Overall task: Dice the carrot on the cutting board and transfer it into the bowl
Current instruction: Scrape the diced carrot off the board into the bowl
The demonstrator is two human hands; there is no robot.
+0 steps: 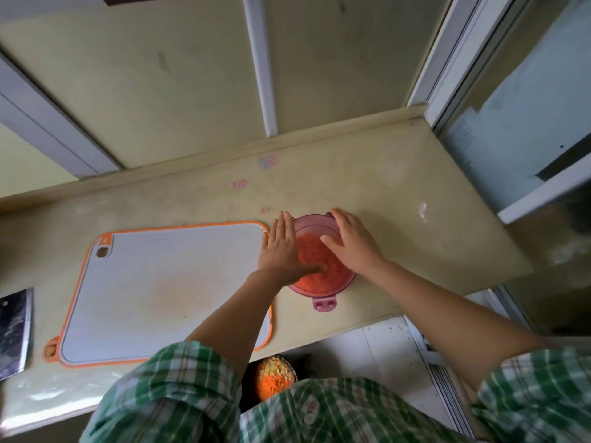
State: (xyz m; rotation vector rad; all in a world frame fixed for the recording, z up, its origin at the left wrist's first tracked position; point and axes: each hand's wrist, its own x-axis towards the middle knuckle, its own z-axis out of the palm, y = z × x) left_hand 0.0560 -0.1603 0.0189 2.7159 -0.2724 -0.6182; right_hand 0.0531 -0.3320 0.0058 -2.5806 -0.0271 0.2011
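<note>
Both hands are laid against a pink translucent bowl (347, 280) that stands on the pale surface (415, 225), one on each side of it. The left hand (281, 247) lies with its fingers straight and together along the bowl's left wall, and its thumb reaches across over the contents. The right hand (351, 244) rests over the bowl's right rim, fingers spread and nearly straight, thumb pointing in towards the left hand. Neither hand is curled round anything; both are flat and relaxed against the bowl. Between the two hands, inside the bowl, lies the diced carrot (315, 266), a heap of fine orange bits. A pink clip tab (324, 304) sticks out from the bowl's near rim, just below the hands. Immediately left of the left hand lies the white cutting board (160, 282) with an orange edge, its top right corner almost touching that hand; no carrot pieces show on it, only a faint orange stain. Well to the left of both hands, beyond the board, a cleaver (14, 330) lies flat. Below the wrists, past the surface's near edge, a round container (276, 375) holds orange and yellowish diced bits, partly hidden by the green checked shirt (179, 394)
</note>
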